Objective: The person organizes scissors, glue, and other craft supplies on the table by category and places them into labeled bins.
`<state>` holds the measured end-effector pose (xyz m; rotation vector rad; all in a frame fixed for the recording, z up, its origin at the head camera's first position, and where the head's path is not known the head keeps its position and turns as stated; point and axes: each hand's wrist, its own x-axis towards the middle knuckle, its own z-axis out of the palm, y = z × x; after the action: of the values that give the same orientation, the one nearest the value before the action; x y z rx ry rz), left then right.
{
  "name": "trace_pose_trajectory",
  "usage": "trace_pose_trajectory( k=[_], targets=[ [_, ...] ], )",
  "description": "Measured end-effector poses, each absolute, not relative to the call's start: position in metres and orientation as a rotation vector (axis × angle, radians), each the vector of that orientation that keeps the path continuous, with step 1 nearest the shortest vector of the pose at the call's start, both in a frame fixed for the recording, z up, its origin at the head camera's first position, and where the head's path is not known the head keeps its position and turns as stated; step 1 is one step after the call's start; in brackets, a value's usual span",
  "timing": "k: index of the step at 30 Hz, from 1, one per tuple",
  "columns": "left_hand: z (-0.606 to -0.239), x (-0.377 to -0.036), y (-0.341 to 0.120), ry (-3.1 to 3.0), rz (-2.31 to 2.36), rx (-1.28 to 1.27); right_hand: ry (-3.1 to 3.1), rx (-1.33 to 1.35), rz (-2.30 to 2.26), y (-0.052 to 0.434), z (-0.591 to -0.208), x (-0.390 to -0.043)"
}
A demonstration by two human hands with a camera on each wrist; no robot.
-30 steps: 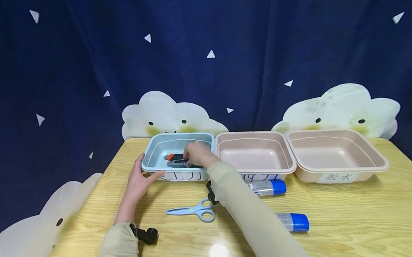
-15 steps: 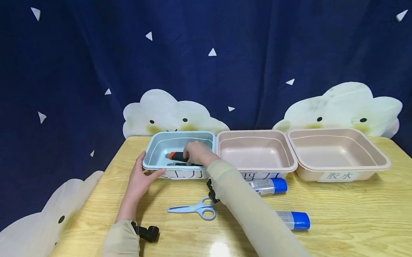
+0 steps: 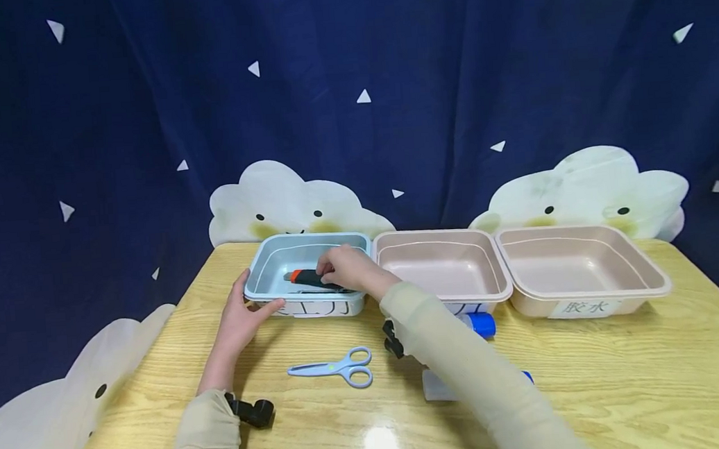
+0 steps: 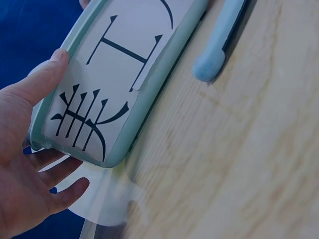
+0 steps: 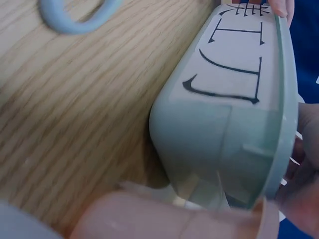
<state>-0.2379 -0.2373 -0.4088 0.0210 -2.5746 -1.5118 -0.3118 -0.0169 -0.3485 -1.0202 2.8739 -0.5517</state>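
My left hand [image 3: 241, 320] grips the left end of a light blue bin [image 3: 280, 247], thumb along the front wall and the other fingers round the end. The left wrist view shows that thumb lying over the bin's white label [image 4: 119, 55]. Reaching into the bin from the right, my right hand [image 3: 350, 268] has its fingers bent at the black handle of an orange-and-black utility knife [image 3: 305, 277]; whether they pinch it I cannot tell. A second, slimmer knife [image 3: 320, 292] lies along the front inside, partly behind the rim. Blurred fingers [image 5: 306, 154] show behind the rim in the right wrist view.
Two beige labelled bins, a middle bin [image 3: 438, 235] and a right bin [image 3: 585, 231], continue the row. Blue scissors [image 3: 335, 368] lie in front on the wooden table [image 3: 324, 435]. A blue-capped glue tube [image 3: 483, 325] and another tube [image 3: 436, 386] are partly behind the right sleeve.
The slimmer knife has dropped lower toward the bin's front wall. My right wrist and forearm have shifted right, uncovering more of the scissors' handles. The left hand stays on the bin.
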Motion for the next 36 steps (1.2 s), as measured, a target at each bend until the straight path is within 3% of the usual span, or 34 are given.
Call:
trace_pose_trajectory(
  k=[18, 25, 36],
  targets=[
    [-0.408, -0.238, -0.238, -2.609, -1.488, 0.043, 2.753, -1.257, -0.842, 0.024, -0.343, -0.26],
    [-0.408, -0.237, -0.238, -2.611, -1.497, 0.055, 2.704, -1.428, -0.703, 0.028, -0.346, -0.242],
    [-0.41, -0.24, -0.239, -2.599, -1.507, 0.031, 2.507, -1.314, -0.414, 0.029, -0.352, -0.221]
  ],
)
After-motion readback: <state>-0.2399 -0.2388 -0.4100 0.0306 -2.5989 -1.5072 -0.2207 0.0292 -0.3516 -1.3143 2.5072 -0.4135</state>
